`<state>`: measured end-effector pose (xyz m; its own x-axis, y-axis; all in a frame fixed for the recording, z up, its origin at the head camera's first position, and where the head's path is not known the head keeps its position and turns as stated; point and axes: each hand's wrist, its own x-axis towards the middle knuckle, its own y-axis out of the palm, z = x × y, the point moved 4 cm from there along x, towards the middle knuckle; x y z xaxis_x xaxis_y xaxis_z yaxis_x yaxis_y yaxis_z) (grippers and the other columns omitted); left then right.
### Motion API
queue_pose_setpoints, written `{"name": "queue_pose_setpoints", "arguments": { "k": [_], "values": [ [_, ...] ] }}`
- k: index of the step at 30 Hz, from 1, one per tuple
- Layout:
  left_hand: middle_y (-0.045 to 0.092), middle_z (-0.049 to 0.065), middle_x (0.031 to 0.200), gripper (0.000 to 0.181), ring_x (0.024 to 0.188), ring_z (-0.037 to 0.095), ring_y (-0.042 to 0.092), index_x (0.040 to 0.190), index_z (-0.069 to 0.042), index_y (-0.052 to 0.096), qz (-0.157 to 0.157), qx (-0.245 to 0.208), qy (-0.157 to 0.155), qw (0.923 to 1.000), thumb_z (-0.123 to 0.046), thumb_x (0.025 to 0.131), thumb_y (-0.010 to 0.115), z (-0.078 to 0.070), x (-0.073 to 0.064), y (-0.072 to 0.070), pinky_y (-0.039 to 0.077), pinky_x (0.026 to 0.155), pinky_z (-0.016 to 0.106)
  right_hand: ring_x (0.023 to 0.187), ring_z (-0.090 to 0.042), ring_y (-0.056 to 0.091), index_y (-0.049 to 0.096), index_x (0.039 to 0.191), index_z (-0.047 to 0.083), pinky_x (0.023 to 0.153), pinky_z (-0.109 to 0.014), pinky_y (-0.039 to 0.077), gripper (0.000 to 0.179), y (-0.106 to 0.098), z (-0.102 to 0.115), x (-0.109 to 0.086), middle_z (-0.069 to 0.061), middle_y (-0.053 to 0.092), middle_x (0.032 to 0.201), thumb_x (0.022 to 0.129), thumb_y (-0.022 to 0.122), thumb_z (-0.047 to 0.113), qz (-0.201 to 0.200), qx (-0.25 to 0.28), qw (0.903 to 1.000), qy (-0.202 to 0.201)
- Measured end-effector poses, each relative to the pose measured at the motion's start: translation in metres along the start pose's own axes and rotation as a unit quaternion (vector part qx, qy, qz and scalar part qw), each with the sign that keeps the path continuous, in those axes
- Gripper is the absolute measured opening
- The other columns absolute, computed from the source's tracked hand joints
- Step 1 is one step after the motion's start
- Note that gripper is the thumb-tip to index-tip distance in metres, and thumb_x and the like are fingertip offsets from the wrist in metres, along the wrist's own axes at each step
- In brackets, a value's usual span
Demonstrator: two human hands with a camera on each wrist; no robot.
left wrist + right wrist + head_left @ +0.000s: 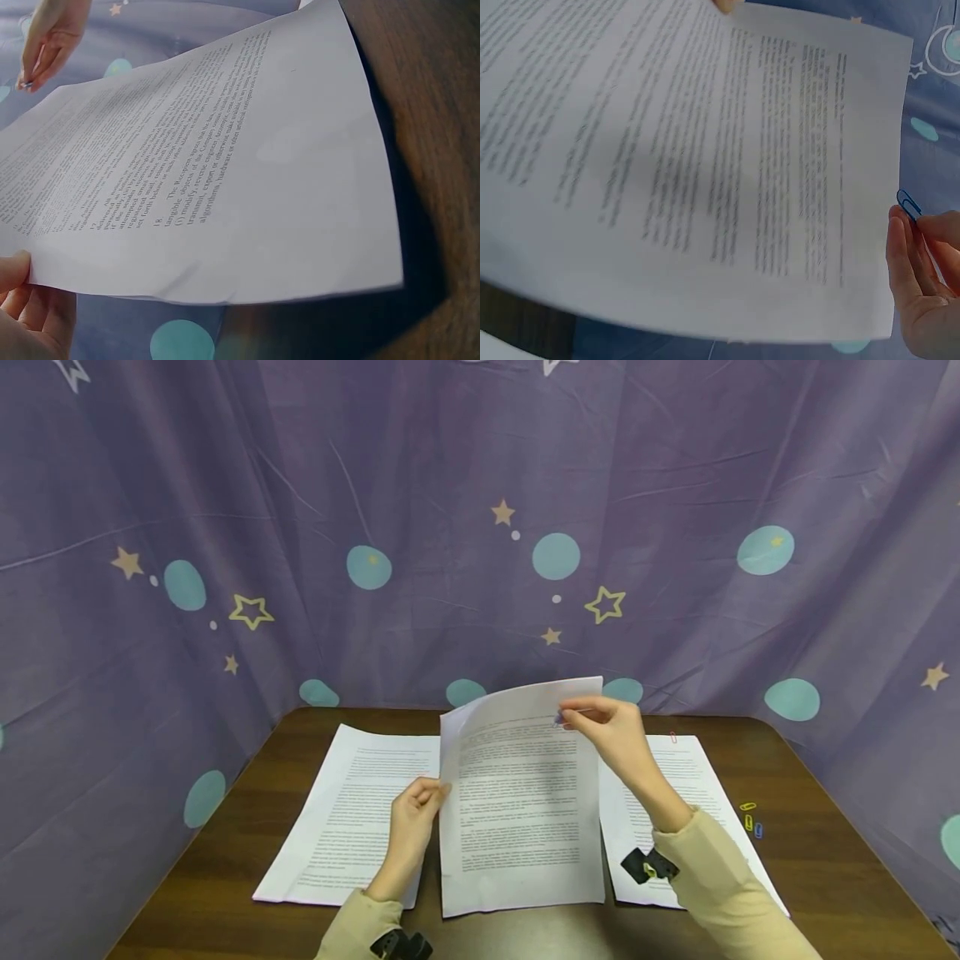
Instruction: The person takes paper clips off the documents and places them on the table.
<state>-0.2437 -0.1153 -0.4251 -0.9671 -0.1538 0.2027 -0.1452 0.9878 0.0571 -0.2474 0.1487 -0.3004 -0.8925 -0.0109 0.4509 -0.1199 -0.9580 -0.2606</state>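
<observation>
Printed sheets of paper (517,793) stand upright over the middle of the table, their top bowed back a little. My left hand (417,814) pinches their left edge between thumb and fingers, as the left wrist view shows too at the hand (37,315). Near the upper right of the sheets, my right hand (611,735) pinches a blue paper clip (908,204) between thumb and fingertips. In the right wrist view the clip's loop points toward the right edge of the paper (780,300), with the right hand (926,277) beside that edge.
A stack of printed pages (360,818) lies at the left of the brown table (832,877). Another stack (675,777) lies at the right, a red paper clip (673,737) at its top edge. Yellow clips (748,822) and a blue clip (758,831) lie right of it. A purple curtain (450,468) hangs behind.
</observation>
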Motion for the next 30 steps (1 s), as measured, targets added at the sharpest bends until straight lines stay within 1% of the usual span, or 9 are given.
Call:
{"name": "queue_pose_setpoints", "arguments": {
  "k": [7, 12, 17, 20, 23, 24, 27, 29, 30],
  "values": [
    [0.066, 0.003, 0.072, 0.015, 0.062, 0.005, 0.054, 0.089, 0.011, 0.057, -0.005, 0.009, 0.01, 0.9999, 0.0, 0.08, 0.061, 0.0, -0.001, -0.002, 0.042, 0.06, 0.019, 0.07, -0.009, 0.064, 0.065, 0.097, -0.001, 0.072, -0.019, 0.048, 0.023, -0.015, -0.019, -0.007, -0.014, 0.066, 0.084, 0.081, 0.064, 0.015, -0.003, -0.018, 0.9995, 0.024],
    [0.065, 0.001, 0.07, 0.013, 0.062, 0.006, 0.055, 0.088, 0.01, 0.057, -0.006, 0.009, 0.005, 0.9999, -0.001, 0.081, 0.06, 0.002, -0.001, -0.003, 0.043, 0.06, 0.018, 0.07, -0.008, 0.063, 0.064, 0.098, -0.004, 0.068, -0.019, 0.049, 0.024, -0.027, -0.031, -0.014, -0.017, 0.066, 0.086, 0.081, 0.064, 0.012, -0.012, -0.014, 0.9992, 0.034],
    [0.066, 0.006, 0.073, 0.013, 0.063, 0.007, 0.056, 0.089, 0.008, 0.058, -0.005, 0.016, -0.002, 0.9999, -0.002, 0.081, 0.06, 0.002, 0.0, -0.004, 0.043, 0.062, 0.018, 0.068, -0.006, 0.063, 0.064, 0.098, -0.006, 0.065, -0.016, 0.049, 0.025, -0.04, -0.043, -0.021, -0.017, 0.066, 0.086, 0.082, 0.064, 0.013, -0.024, -0.035, 0.9984, 0.037],
    [0.066, 0.006, 0.072, 0.012, 0.062, 0.007, 0.055, 0.089, 0.008, 0.058, -0.005, 0.016, -0.001, 0.9999, -0.001, 0.081, 0.06, 0.001, 0.0, -0.004, 0.043, 0.061, 0.019, 0.068, -0.009, 0.064, 0.064, 0.098, -0.005, 0.065, -0.017, 0.049, 0.026, -0.051, -0.058, -0.025, -0.014, 0.067, 0.084, 0.081, 0.064, 0.015, -0.027, -0.042, 0.9981, 0.035],
    [0.065, 0.005, 0.071, 0.011, 0.06, 0.007, 0.053, 0.088, 0.009, 0.058, -0.006, 0.015, 0.002, 0.9999, 0.0, 0.081, 0.059, 0.001, 0.0, -0.003, 0.042, 0.059, 0.02, 0.069, -0.013, 0.064, 0.065, 0.098, -0.001, 0.064, -0.019, 0.049, 0.023, -0.069, -0.105, -0.025, -0.01, 0.068, 0.082, 0.081, 0.065, 0.015, -0.025, -0.016, 0.9993, 0.021],
    [0.065, 0.005, 0.071, 0.011, 0.059, 0.006, 0.053, 0.088, 0.009, 0.058, -0.007, 0.016, 0.002, 0.9998, 0.0, 0.081, 0.059, 0.0, 0.001, -0.004, 0.042, 0.058, 0.02, 0.07, -0.013, 0.064, 0.066, 0.1, 0.005, 0.065, -0.019, 0.049, 0.022, -0.075, -0.126, -0.025, -0.005, 0.068, 0.083, 0.081, 0.065, 0.017, -0.025, -0.013, 0.9993, 0.024],
    [0.066, 0.008, 0.072, 0.01, 0.059, 0.007, 0.054, 0.088, 0.008, 0.058, -0.008, 0.021, 0.001, 0.9998, 0.0, 0.082, 0.059, -0.001, 0.0, -0.004, 0.043, 0.058, 0.019, 0.073, -0.016, 0.065, 0.066, 0.102, 0.006, 0.067, -0.022, 0.05, 0.022, -0.098, -0.185, -0.026, -0.006, 0.067, 0.088, 0.082, 0.063, 0.013, -0.023, 0.017, 0.9992, 0.028],
    [0.066, 0.01, 0.075, 0.011, 0.06, 0.007, 0.055, 0.089, 0.008, 0.058, -0.007, 0.024, -0.001, 0.9997, 0.0, 0.082, 0.059, -0.001, 0.0, -0.004, 0.044, 0.059, 0.019, 0.074, -0.016, 0.065, 0.065, 0.104, 0.006, 0.066, -0.021, 0.05, 0.023, -0.112, -0.217, -0.028, -0.006, 0.067, 0.09, 0.082, 0.063, 0.014, -0.034, 0.009, 0.9985, 0.042],
    [0.066, 0.011, 0.075, 0.011, 0.061, 0.007, 0.056, 0.089, 0.007, 0.059, -0.007, 0.022, -0.003, 0.9997, 0.0, 0.082, 0.059, -0.001, 0.0, -0.005, 0.044, 0.06, 0.019, 0.075, -0.018, 0.065, 0.065, 0.104, 0.004, 0.069, -0.023, 0.05, 0.022, -0.117, -0.218, -0.03, -0.008, 0.067, 0.09, 0.084, 0.061, 0.011, -0.029, 0.022, 0.9982, 0.048]
  ]
}}
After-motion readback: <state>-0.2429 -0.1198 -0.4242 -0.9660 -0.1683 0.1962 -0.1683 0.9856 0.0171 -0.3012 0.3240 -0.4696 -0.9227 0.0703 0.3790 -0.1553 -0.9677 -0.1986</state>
